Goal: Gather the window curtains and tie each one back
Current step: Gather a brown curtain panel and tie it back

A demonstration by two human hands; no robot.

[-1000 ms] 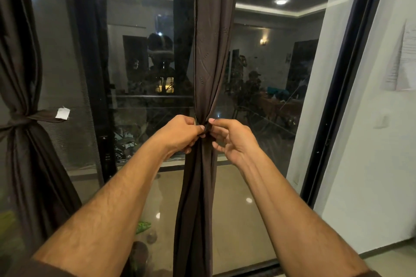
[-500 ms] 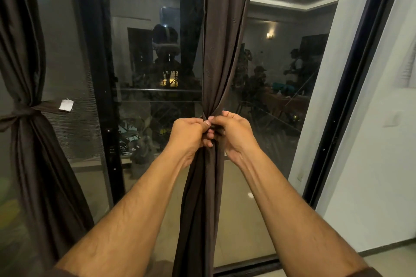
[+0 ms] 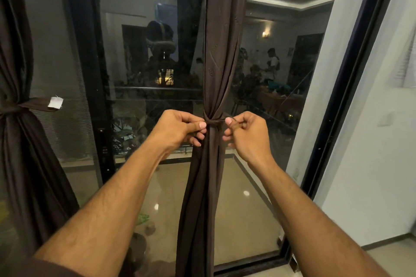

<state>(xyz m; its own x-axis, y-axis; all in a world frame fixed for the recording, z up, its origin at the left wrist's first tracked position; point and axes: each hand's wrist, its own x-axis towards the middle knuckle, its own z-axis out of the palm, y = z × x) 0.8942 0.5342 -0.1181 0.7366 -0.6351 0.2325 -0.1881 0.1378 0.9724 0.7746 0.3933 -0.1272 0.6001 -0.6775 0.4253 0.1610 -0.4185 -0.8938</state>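
A dark brown curtain point(image 3: 221, 51) hangs gathered in front of the window, cinched at mid height by a thin brown tie band point(image 3: 215, 122). My left hand point(image 3: 180, 129) pinches the band's left end just beside the curtain. My right hand point(image 3: 246, 132) pinches the right end, and the band runs taut between my two thumbs. At the far left a second brown curtain point(image 3: 15, 153) hangs tied back with its own band, which carries a white tag point(image 3: 55, 103).
The dark glass of the window point(image 3: 144, 63) reflects a lit room with people. A black frame post point(image 3: 85, 74) stands left of centre. Another black frame point(image 3: 337, 108) and a white wall point(image 3: 371, 164) close off the right side. The tiled floor point(image 3: 394, 254) shows at bottom right.
My hands were pressed together on the curtain; they have moved apart sideways, each drawing an end of the tie band outward so it cinches the curtain. The view has shifted slightly.
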